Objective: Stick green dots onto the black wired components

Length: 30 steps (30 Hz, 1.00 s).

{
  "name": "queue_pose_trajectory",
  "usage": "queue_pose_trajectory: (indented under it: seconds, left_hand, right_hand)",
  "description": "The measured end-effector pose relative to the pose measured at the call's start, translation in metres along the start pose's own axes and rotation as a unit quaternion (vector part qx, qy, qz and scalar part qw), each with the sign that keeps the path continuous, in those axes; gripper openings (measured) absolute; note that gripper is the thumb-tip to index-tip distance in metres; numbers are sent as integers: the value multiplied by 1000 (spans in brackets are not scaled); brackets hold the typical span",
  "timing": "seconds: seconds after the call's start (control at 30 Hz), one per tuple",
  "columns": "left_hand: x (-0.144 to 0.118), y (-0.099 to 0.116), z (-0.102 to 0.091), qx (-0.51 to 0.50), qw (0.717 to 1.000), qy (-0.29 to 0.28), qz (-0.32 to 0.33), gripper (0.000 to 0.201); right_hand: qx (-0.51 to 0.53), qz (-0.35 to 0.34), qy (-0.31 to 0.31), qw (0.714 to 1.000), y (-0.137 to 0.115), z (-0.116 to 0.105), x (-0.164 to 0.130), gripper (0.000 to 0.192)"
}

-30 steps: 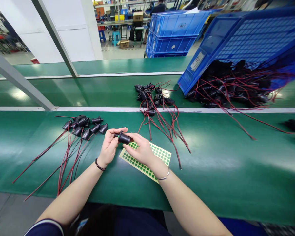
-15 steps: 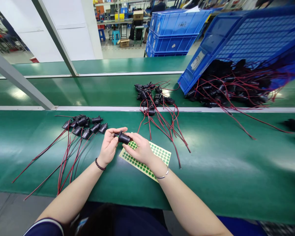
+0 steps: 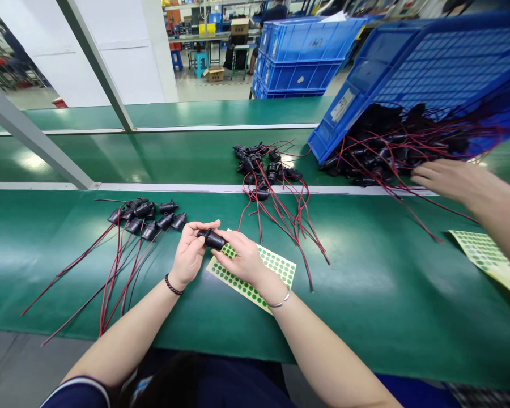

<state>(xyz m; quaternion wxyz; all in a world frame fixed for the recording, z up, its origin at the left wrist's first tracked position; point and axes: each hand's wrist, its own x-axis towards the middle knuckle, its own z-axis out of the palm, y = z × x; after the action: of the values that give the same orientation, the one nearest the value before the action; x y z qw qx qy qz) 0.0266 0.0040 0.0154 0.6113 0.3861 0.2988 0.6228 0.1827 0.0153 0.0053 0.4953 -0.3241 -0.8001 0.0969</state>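
My left hand (image 3: pixel 190 249) is closed on one end of a black cylindrical socket (image 3: pixel 213 239), holding it level above the bench. My right hand (image 3: pixel 243 258) grips the socket's other end between thumb and fingers. Under my right hand lies a pale yellow sheet of round green stickers (image 3: pixel 276 263), partly covered by the hand and wrist. To the left sits a group of black sockets (image 3: pixel 148 215) with long red wires trailing toward me. Beyond my hands, another pile of black sockets (image 3: pixel 259 164) spreads its wires over the white strip.
A tilted blue crate (image 3: pixel 335 113) spills many wired black parts (image 3: pixel 382 153) at the right. Another person's hand (image 3: pixel 450 178) reaches to them, above a second sticker sheet (image 3: pixel 488 252). A grey metal post (image 3: pixel 38 136) slants at the left. Stacked blue crates (image 3: pixel 300 73) stand behind the bench.
Another person's hand has come in from the right, by the spilled parts. A second sticker sheet now shows there, and the dark parts at that edge are gone. My hands have hardly moved.
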Motion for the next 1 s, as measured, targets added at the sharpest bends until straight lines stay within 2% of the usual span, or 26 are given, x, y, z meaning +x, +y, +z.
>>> queue_pose_trajectory:
  seconds: [0.37, 0.77, 1.0]
  left_hand:
    - [-1, 1, 1, 4, 1000, -9, 15, 25]
    - [-3, 5, 5, -63, 998, 8, -30, 19]
    - [-5, 6, 7, -61, 998, -17, -16, 29]
  right_hand:
    - [-12, -4, 8, 1000, -1, -1, 0, 35]
    - [-3, -4, 14, 1000, 1, 2, -3, 37]
    - [-9, -12, 30, 999, 2, 3, -5, 36]
